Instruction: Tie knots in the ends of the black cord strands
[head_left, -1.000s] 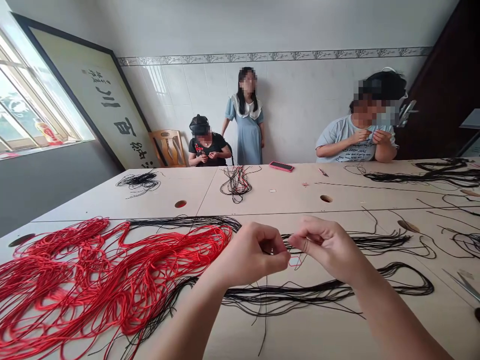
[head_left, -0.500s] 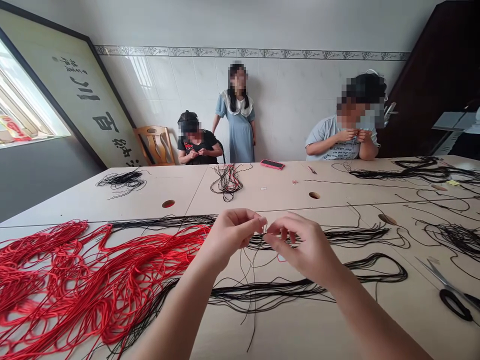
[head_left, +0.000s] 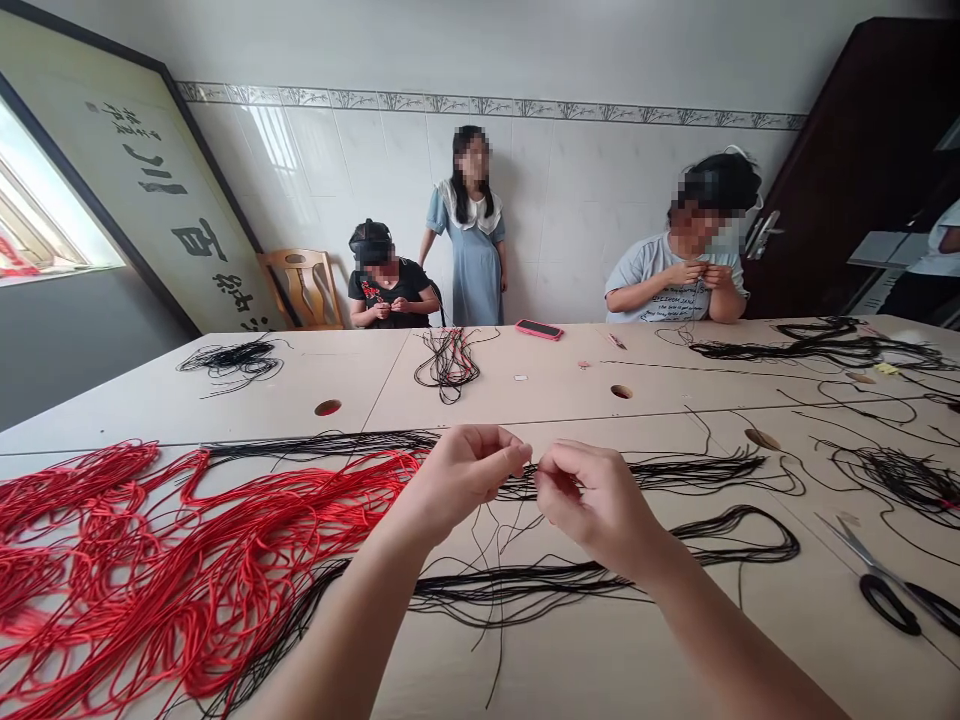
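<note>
My left hand [head_left: 461, 478] and right hand [head_left: 592, 505] have closed nearly together, pinched at 12 o'clock; whether they hold black cord [head_left: 660, 475], I cannot tell.

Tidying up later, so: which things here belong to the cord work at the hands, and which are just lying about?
In use: left hand, right hand, black cord pinched between them, black cord bundles beside them, red cord heap.
Lying about: scissors, pink-cased phone.
</note>
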